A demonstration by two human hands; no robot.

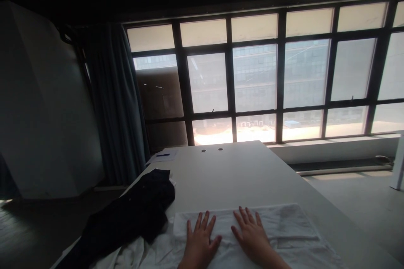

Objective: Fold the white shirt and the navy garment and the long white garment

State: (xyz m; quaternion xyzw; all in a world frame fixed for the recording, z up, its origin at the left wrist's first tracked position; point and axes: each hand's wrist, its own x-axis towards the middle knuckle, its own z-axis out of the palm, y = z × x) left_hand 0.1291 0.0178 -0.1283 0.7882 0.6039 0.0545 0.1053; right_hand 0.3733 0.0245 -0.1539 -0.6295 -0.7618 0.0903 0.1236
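A white cloth (287,222), likely a garment though its kind cannot be made out, is spread over the near end of the table with creases on its right part. My left hand (201,239) lies flat on it, fingers spread. To its right, my right hand (251,233) also presses flat on the fabric with fingers apart. Neither hand grips anything. A dark garment (132,210) lies in a heap left of my hands, partly over more crumpled white fabric (132,254).
The long white table (217,176) reaches toward the windows (255,77). At its far left corner are a paper (162,157) and a dark pen (163,155). Two round holes (212,150) show near the far edge. A dark curtain (121,101) hangs to the left.
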